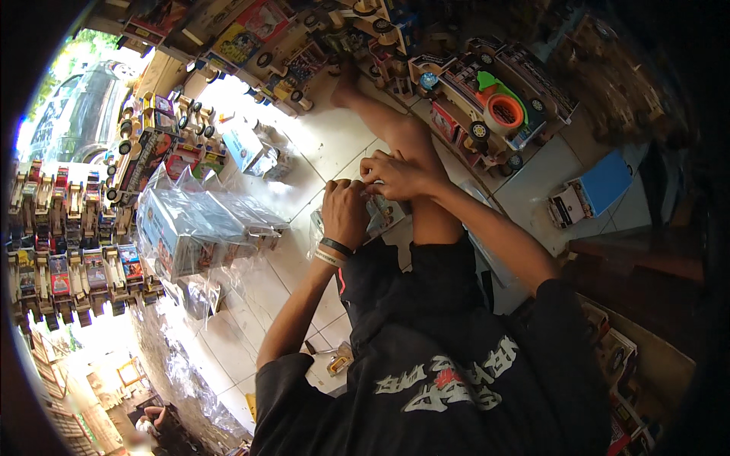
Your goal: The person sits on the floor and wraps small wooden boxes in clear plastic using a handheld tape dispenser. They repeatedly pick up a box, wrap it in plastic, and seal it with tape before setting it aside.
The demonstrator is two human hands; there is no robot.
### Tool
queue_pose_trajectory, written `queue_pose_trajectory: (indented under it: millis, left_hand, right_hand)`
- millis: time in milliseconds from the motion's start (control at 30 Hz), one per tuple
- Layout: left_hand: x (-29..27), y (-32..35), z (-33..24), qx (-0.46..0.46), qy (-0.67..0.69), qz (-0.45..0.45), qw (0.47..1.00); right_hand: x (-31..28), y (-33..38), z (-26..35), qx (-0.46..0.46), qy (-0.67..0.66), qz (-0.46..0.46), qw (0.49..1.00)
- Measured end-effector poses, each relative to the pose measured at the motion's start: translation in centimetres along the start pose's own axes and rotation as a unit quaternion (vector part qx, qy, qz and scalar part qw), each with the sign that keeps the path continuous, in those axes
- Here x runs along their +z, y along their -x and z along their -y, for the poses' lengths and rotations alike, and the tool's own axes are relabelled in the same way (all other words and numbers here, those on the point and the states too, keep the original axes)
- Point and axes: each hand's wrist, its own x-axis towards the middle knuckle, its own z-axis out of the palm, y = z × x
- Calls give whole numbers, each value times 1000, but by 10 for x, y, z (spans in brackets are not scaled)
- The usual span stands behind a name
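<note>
I sit on a white tiled floor [334, 144] with one bare leg [395, 129] stretched out ahead. My left hand [346, 213], with bands on the wrist, grips a small toy box in clear plastic wrap [382, 218] that rests against my knee. My right hand [397, 175] pinches the top edge of the same wrap, just above and touching the left hand's fingers. The hands hide most of the box.
A stack of toy truck boxes in clear bags [190, 235] lies to my left. Rows of wooden toy trucks [68, 243] line the far left. More toy trucks and an orange tape roll [503, 112] stand ahead on the right, a blue-and-white toy truck [589, 194] beyond. A small yellow tool [340, 363] lies by my hip.
</note>
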Motion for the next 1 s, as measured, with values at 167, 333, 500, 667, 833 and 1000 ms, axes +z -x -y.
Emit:
queue_pose_trajectory:
  millis: [167, 333, 500, 667, 833, 1000]
  left_hand:
    - [11, -11, 13, 2, -40, 16, 999]
    - [32, -20, 45, 20, 12, 127, 992]
    - [18, -27, 43, 4, 49, 164, 985]
    - [-8, -7, 0, -12, -10, 9, 1000]
    - [-16, 0, -7, 37, -3, 28, 999]
    - [-10, -6, -7, 100, -59, 50, 992]
  right_hand:
    - [8, 1, -4, 83, -64, -29, 994]
    - [35, 41, 22, 50, -50, -227, 971]
    - [42, 40, 27, 3, 48, -281, 958]
    - [36, 27, 9, 104, -19, -222, 969]
    - [27, 8, -1, 244, -51, -83, 965]
    - [19, -9, 1, 300, -98, 8, 949]
